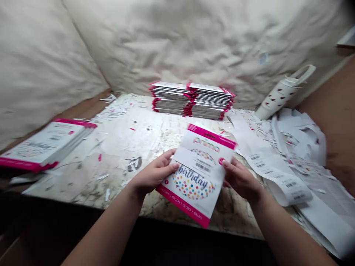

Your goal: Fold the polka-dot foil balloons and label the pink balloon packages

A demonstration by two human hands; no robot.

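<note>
A flat white balloon packet (194, 188) with bright pink end bands, coloured dots and the word "birthday" is held tilted over the table's front edge. My left hand (156, 171) pinches its left edge, thumb on top. On the opposite edge my right hand (244, 181) grips it, thumb on the face and the other fingers behind, partly hidden. Across the packet's middle lies a white paper strip with a printed barcode label (203, 166); its left end is by my left thumb. I cannot tell whether the strip is stuck down.
Two neat stacks of similar packets (210, 101) stand at the back. A shorter stack (51, 138) lies at the left edge. On the right are curling label strips (277, 175) and a leaning white tumbler (279, 96). Paper scraps litter the worn table (146, 125).
</note>
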